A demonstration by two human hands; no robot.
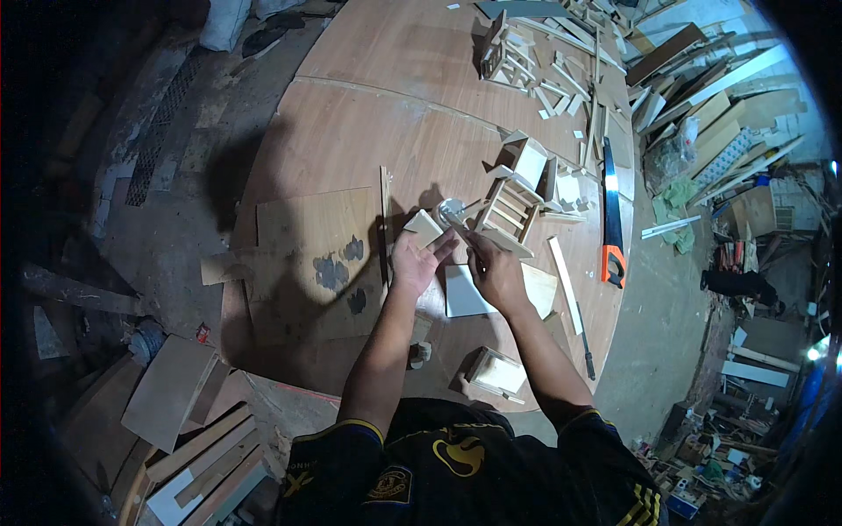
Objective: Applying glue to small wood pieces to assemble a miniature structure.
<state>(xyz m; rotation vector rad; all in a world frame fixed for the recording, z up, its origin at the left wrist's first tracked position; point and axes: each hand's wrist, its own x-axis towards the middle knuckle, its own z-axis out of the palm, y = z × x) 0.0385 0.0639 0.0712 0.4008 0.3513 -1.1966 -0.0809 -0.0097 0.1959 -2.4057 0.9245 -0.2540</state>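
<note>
Nearest to us is a black shirt [447, 465] with yellow trim, its two bare forearms reaching to the far side over the wooden counter [351, 131].

From the left, we see a brown panel [171, 394] propped on the near floor beside the counter. On the counter's left part lies a flat brown board [303, 223] with dark grey patches, and a thin wooden strip [384, 197] runs along its right edge.

Just right of that strip is the left hand [412, 263]. Its grip is closed on a small pale wooden piece [423, 229], which stands out beyond the fingers on the far side, above the counter's middle. Next to it, just beyond the fingertips, we find a round, shiny container [449, 210].

The right hand [500, 273] comes close to the left one, its fingers bent; we cannot tell how far its grip is open or what it has hold of. A white panel [467, 296] lies below the hands, and a small box [498, 372] sits nearer us.

Farther right we have a slatted wooden frame [511, 213], a pale strip [564, 282] and an orange-handled saw [611, 210]. At the far right, wood scraps [719, 105] are heaped beyond the counter.
</note>
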